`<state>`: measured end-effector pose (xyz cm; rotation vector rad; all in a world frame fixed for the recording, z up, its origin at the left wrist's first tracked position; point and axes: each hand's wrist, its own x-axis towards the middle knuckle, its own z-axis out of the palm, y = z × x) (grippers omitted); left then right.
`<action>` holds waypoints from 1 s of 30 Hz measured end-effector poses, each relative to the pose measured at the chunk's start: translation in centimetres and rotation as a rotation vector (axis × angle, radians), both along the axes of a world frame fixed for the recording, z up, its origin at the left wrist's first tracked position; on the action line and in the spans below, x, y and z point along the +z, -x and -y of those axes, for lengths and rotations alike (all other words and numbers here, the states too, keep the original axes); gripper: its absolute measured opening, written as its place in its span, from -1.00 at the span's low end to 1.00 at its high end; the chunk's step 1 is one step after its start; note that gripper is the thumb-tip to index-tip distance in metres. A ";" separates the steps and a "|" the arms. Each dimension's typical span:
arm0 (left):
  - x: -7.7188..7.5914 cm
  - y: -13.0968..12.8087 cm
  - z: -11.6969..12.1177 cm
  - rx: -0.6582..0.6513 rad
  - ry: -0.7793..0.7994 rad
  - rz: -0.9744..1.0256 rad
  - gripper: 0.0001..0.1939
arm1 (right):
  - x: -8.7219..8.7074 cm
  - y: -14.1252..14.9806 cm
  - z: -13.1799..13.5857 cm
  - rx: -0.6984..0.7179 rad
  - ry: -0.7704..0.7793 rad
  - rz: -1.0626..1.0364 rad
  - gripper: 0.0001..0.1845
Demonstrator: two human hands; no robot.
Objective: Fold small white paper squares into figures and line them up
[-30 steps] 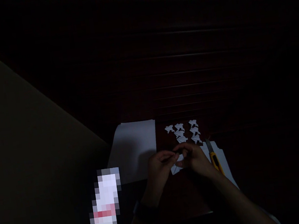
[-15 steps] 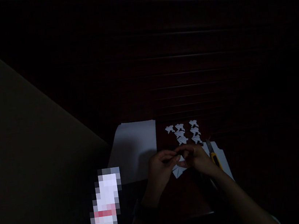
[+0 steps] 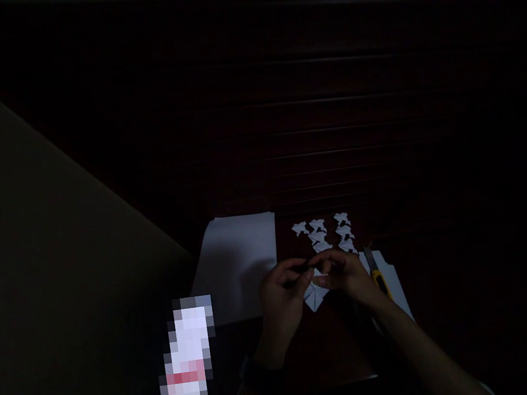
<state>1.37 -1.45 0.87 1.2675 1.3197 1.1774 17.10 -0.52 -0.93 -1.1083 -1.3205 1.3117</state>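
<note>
A white folded piece of paper (image 3: pixel 314 299) with creases shows between and below my fingers. My left hand (image 3: pixel 283 295) is closed on its left side, with thumb and fingers bent together. On the opposite side, my right hand (image 3: pixel 349 278) grips it with curled fingers, the fingertips of both hands meeting at its upper part. The fingers cover much of the paper. Just beyond my hands lie several small white folded paper figures (image 3: pixel 318 237), frog-like in shape, set out in columns.
Left of my hands lies a stack of white paper sheets (image 3: pixel 236 253). To the right, a yellow utility knife (image 3: pixel 379 280) with its blade out rests on more white paper (image 3: pixel 395 280). A pixelated bright shape (image 3: pixel 186 350) is at lower left. The scene is very dark.
Both hands have shifted slightly up, over the lower edges of the nearest figures. The folded paper has turned a little and more of its creased lower part shows.
</note>
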 end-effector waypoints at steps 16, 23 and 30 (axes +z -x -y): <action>-1.7 1.1 -0.8 0.296 0.160 0.401 -0.69 | 1.0 1.6 0.8 0.028 -0.041 -0.106 -0.32; -1.1 0.7 -0.5 0.263 0.169 0.496 -0.71 | 0.4 1.9 0.7 -0.022 -0.142 0.181 -0.78; -0.4 0.6 -0.7 0.112 0.172 0.366 -0.72 | 0.7 1.1 0.8 0.070 -0.117 0.194 -0.75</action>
